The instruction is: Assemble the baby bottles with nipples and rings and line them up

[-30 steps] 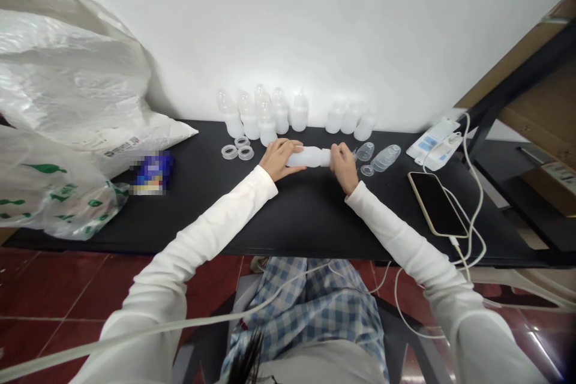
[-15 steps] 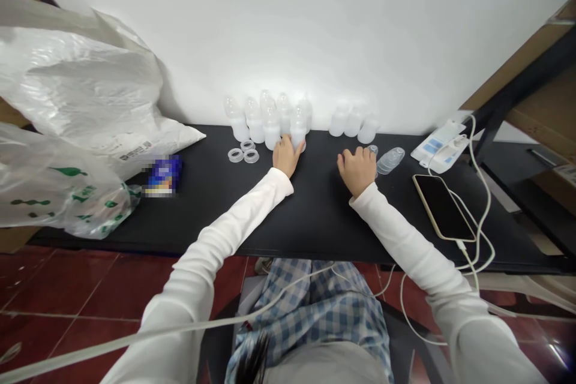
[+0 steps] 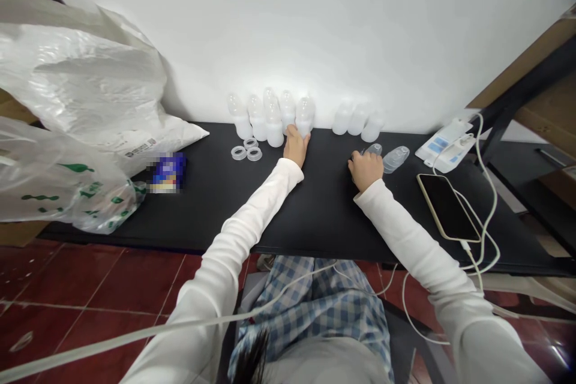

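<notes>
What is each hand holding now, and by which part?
The left hand touches the base of an upright white bottle; the right hand is at a clear cap. Whether either truly grips cannot be told.

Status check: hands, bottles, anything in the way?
Left hand at base of capped bottle in back row, grip unclear. Right hand curled beside clear caps. Phone lies right, apart from both hands.
</notes>
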Motion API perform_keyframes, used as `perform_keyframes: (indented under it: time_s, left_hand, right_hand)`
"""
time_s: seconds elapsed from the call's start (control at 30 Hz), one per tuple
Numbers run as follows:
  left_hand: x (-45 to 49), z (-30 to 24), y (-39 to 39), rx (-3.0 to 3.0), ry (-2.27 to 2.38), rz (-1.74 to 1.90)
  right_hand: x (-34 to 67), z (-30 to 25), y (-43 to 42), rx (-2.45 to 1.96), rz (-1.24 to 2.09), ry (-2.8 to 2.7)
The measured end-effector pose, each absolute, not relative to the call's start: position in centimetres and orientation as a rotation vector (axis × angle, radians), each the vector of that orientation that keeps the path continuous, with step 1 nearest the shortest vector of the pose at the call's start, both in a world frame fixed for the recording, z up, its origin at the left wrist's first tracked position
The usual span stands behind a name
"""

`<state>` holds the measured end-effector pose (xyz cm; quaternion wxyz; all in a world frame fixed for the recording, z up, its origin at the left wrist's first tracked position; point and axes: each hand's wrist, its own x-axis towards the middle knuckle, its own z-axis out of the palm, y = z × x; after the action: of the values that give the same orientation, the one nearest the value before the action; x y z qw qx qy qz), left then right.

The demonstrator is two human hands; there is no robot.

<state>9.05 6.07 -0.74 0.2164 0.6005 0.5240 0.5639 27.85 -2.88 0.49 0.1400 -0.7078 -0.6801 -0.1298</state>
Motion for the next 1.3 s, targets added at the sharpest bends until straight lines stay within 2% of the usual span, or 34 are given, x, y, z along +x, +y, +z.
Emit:
perform_keyframes:
  time_s: [0.3,0.47,0.57,0.8,1.0,1.13,1.3]
  left_hand:
    - [5.7,-0.2,-0.1,2.164,1.594,1.221]
    - [0.7,-0.7,-1.5,2.074,2.033,1.162]
    - [-0.2,-1.5,-1.3,2.034,2.113,1.103]
    - [3.8,-1.8,-2.2,2.351,1.608,0.967]
    - [6.4,-0.9,0.0,2.0,1.44,1.165]
    - [7.7,-0.9,2.1,1.372,1.265,1.245]
    - [8.2,-0.9,1.0,1.378,0.943,1.174]
  right_hand:
    - [28.0,0.9,-2.7,-2.018,-0.355,-1.962]
    - [26.5,1.6,-3.0,-1.823,-0.504,-1.995]
    - [25.1,2.0,-3.4,-1.751,-0.488,-2.067]
    - [23.0,0.9,-3.8,-1.46,-0.079,-2.053]
    - [22.9,-0.7,-3.1,-1.331,0.253,-1.825]
    - [23.0,-0.9,-2.9,-1.271,0.236,-1.779]
    - [23.2,-0.9,-2.6,-1.166,0.083,-1.682]
